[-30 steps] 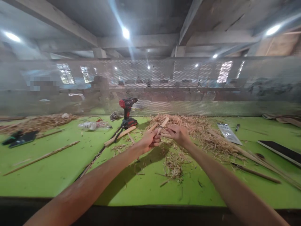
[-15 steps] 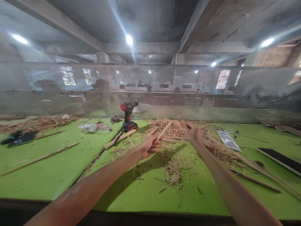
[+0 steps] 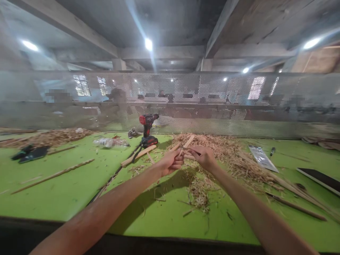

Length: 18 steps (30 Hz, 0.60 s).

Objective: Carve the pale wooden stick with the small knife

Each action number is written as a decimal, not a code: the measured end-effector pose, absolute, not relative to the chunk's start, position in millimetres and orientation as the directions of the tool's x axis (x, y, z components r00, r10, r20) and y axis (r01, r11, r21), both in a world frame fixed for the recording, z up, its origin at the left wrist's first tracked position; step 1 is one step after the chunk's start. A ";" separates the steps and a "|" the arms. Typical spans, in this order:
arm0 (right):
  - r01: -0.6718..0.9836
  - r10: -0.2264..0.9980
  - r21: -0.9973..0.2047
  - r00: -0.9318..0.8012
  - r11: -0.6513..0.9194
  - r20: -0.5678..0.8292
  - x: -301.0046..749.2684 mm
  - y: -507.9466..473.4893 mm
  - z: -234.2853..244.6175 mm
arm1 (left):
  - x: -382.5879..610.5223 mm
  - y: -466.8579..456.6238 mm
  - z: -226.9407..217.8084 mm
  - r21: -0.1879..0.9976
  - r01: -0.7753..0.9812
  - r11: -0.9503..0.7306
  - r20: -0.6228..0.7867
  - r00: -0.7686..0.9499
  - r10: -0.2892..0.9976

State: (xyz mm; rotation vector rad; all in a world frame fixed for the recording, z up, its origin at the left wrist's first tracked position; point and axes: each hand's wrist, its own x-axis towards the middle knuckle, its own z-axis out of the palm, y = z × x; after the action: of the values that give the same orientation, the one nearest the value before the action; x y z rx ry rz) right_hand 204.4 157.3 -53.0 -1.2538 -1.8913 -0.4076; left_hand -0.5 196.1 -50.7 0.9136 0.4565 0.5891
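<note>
My left hand (image 3: 171,163) is closed round a pale wooden stick (image 3: 189,140), which slants up and away from the fingers. Close beside it, my right hand (image 3: 205,158) grips a thin, blade-like tool (image 3: 188,148). The tool's tip lies across the stick just above my left fingers; its exact kind is too small to tell. Behind both hands spreads a heap of wood shavings (image 3: 220,144). A smaller pile of shavings (image 3: 199,194) lies on the green tabletop (image 3: 164,219) below them.
A red and black cordless drill (image 3: 147,130) stands behind a flat wood strip (image 3: 139,156). To the left are a plastic bottle (image 3: 110,142) and a long thin stick (image 3: 53,175). On the right lie a silver packet (image 3: 262,158), a long-handled tool (image 3: 296,206) and a dark flat slab (image 3: 322,180). A perforated screen (image 3: 170,120) closes the back.
My right hand has come left and slightly down to meet the stick, bringing the thin tool across it. My left hand keeps its hold on the stick. The view has shifted slightly.
</note>
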 end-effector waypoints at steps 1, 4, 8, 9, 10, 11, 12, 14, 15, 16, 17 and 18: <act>0.882 0.613 -0.150 -0.181 0.448 0.769 205.4 157.4 -53.5 | 0.0 195.8 -51.0 0.837 -0.275 0.474 -0.121 0.751 0.649; 0.894 0.609 -0.121 -0.190 0.432 0.770 206.9 157.6 -55.0 | 1.3 194.9 -51.7 0.843 -0.277 0.462 -0.118 0.742 0.660; 0.904 0.603 -0.105 -0.186 0.414 0.776 208.1 157.1 -54.9 | 1.5 192.8 -50.6 0.854 -0.275 0.441 -0.106 0.739 0.665; 0.906 0.604 -0.106 -0.183 0.410 0.775 208.7 156.8 -54.5 | 1.3 192.2 -50.0 0.857 -0.269 0.439 -0.108 0.740 0.664; 0.908 0.607 -0.107 -0.181 0.406 0.774 209.4 156.4 -54.0 | 1.0 191.7 -49.3 0.860 -0.260 0.438 -0.114 0.740 0.663; 0.909 0.612 -0.108 -0.180 0.403 0.771 210.1 155.9 -53.6 | 0.7 191.4 -48.7 0.863 -0.251 0.437 -0.121 0.739 0.662; 0.909 0.617 -0.111 -0.180 0.402 0.766 210.9 155.3 -53.1 | 0.5 191.2 -48.2 0.867 -0.241 0.437 -0.128 0.738 0.662; 0.908 0.632 -0.117 -0.182 0.401 0.753 212.1 153.8 -52.4 | 0.1 191.7 -47.5 0.873 -0.223 0.433 -0.143 0.733 0.665; 0.908 0.640 -0.122 -0.181 0.400 0.747 212.3 153.1 -52.2 | 0.1 192.2 -47.3 0.877 -0.215 0.430 -0.148 0.730 0.668; 0.909 0.647 -0.128 -0.180 0.398 0.741 211.9 152.6 -52.1 | 0.3 192.8 -47.2 0.881 -0.206 0.426 -0.154 0.726 0.670; 0.909 0.654 -0.134 -0.176 0.395 0.735 211.2 152.4 -52.1 | 0.5 193.5 -47.2 0.885 -0.197 0.422 -0.160 0.722 0.673; 0.910 0.661 -0.141 -0.171 0.391 0.731 210.3 152.6 -52.4 | 0.7 194.2 -47.3 0.890 -0.188 0.416 -0.164 0.719 0.676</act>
State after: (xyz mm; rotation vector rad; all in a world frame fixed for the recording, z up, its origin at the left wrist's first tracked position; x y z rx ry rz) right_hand 210.3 152.6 -52.4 -1.3484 -1.9138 -0.4296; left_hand 0.7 194.2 -47.3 1.0040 0.5582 0.5789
